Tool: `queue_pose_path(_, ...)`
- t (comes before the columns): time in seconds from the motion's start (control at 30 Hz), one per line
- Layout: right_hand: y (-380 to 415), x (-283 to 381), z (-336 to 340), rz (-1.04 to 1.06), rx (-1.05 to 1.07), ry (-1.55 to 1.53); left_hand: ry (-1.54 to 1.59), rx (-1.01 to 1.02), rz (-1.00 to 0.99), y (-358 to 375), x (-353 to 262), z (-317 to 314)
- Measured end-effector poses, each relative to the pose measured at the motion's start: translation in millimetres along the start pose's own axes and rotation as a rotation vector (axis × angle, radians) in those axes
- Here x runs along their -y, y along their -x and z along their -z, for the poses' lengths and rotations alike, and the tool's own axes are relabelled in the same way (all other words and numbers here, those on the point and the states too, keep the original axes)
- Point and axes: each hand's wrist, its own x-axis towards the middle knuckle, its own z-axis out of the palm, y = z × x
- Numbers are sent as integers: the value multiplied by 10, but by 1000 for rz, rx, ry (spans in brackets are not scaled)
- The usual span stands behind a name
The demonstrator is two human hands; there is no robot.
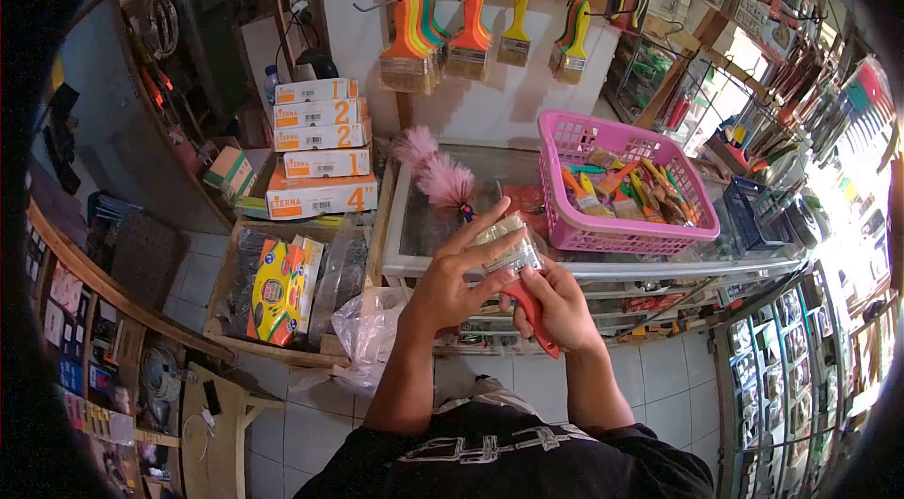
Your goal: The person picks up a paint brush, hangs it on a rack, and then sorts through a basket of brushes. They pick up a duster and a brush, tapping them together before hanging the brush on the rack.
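A paint brush with a red handle (534,318) is held between both hands in front of the chest, bristles up and handle down. My left hand (460,273) has its fingers bent around the bristle end and metal band. With thumb and fingers, my right hand (556,297) grips the brush near the top of the handle. Just beyond them, a pink plastic basket (621,237) holds several brushes with coloured handles (629,188). A pink feather duster (444,177) lies on the glass counter (414,249) left of the basket.
Several brushes (410,33) hang from wall hooks. Stacked white and orange boxes (320,163) stand at the left, above a tray with a yellow box (282,292). A plastic bag (369,329) is beside my left forearm. Racks of packaged goods (786,348) line the right side.
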Motion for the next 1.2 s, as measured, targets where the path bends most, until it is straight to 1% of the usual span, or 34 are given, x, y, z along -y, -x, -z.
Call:
queue_pose_path(0.17,-73,-89,4,7,-6,-58,98,-11,7,69,122,-31)
queue_pose_path(0.27,-135,-192,30,41,14,0,129,-35,4,148,204,-11)
queue_pose_path(0.33,-204,-258,3,75,-66,18,259,-13,100,241,203,23)
queue_pose_path(0.4,-292,-352,24,108,-141,24,371,-30,154,288,228,50)
queue_pose_path(0.47,-437,-493,96,140,-212,17,460,-86,165,321,280,79)
queue_pose_path(0.5,-514,-534,140,109,-220,27,464,-80,225,331,251,130)
queue_pose_path(0.6,-688,-511,12,132,-251,-20,528,-376,299,260,269,1)
queue_pose_path(0.63,-730,-498,-22,146,-224,-43,490,-428,380,287,305,-20)
queue_pose_path(0.73,-787,-498,-111,168,-161,48,659,-492,494,328,370,-18)
queue_pose_path(0.77,-859,-646,-46,185,-117,41,693,-530,532,341,344,-34)
queue_pose_path(0.87,-768,-636,-215,155,-114,156,815,-541,605,447,492,-14)
queue_pose_path(0.9,-773,-677,-216,151,-86,160,748,-610,664,442,457,-28)
queue_pose_path(1.0,-736,-769,-388,359,-140,138,633,-573,537,459,544,-23)
queue_pose_path(1.1,-754,-794,-393,463,-134,436,627,-642,541,479,544,-50)
queue_pose_path(1.2,-737,-780,-362,458,-93,500,704,-653,549,500,564,-41)
